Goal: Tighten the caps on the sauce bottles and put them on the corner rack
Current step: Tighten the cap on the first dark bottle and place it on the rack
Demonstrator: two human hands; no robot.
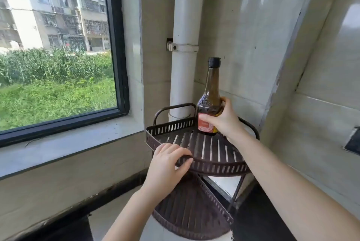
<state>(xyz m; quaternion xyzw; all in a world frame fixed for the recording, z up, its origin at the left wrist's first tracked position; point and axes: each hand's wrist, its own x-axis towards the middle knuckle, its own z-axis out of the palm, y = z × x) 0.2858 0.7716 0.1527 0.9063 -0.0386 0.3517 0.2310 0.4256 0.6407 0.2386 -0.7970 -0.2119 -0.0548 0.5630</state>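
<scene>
A dark glass sauce bottle (212, 88) with a black cap (214, 61) and a red label stands upright at the back of the corner rack's top shelf (214, 149). My right hand (224, 120) is wrapped around the bottle's lower body. My left hand (167, 161) grips the front left rim of that same brown slotted metal shelf, fingers curled over the edge. A lower shelf (191, 215) of the rack is visible beneath, bare.
The rack sits in a tiled corner in front of a white vertical pipe (185, 46). A window (54, 46) with a dark frame and a grey sill (68, 143) lies to the left. A dark countertop edge (259, 211) runs at the lower right.
</scene>
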